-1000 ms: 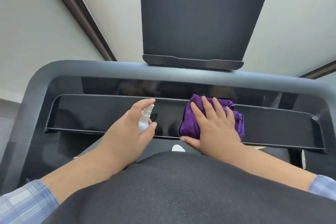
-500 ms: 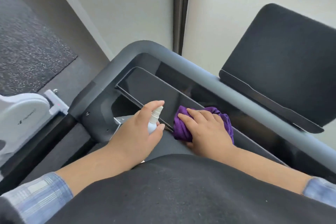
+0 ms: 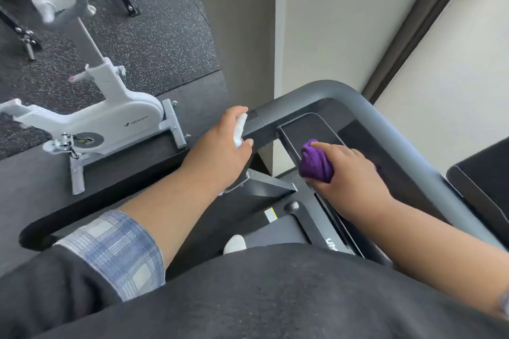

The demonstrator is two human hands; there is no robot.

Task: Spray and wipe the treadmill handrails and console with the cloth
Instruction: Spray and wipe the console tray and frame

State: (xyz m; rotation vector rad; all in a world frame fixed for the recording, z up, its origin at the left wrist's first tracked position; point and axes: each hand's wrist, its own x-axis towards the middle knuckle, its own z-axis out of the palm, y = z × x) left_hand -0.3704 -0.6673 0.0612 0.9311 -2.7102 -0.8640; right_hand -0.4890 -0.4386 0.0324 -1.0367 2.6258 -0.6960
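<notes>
A person leans over a treadmill console (image 3: 325, 129), the right hand (image 3: 349, 170) bunching a purple cloth (image 3: 314, 164) and pressing it onto the glossy black panel near the console's left end. The fingers of that hand curl over the cloth, gripping it, with the thumb tucked beneath. The left hand (image 3: 217, 157) holds a small white spray bottle (image 3: 239, 129) upright just outside the console's rounded left corner, fingers wrapped round it and the forefinger resting on top of the nozzle; the bottle's lower half is hidden in the palm.

Compared with half a second earlier, the view has swung further left and down: the cloth now sits almost at the left end of the panel instead of partway along it, and is wadded tighter into a ball. The spray bottle has moved from over the panel to beyond the grey handrail (image 3: 391, 129) bend. The dark tablet holder (image 3: 484, 179) has slid to the right edge of the picture, while a white exercise bike (image 3: 110, 121) on the speckled floor (image 3: 165, 30) now fills the left side. A plaid sleeve (image 3: 115, 250) shows on the left forearm. The black side rail (image 3: 110, 187) runs below that arm; whether the arm touches it is unclear.
</notes>
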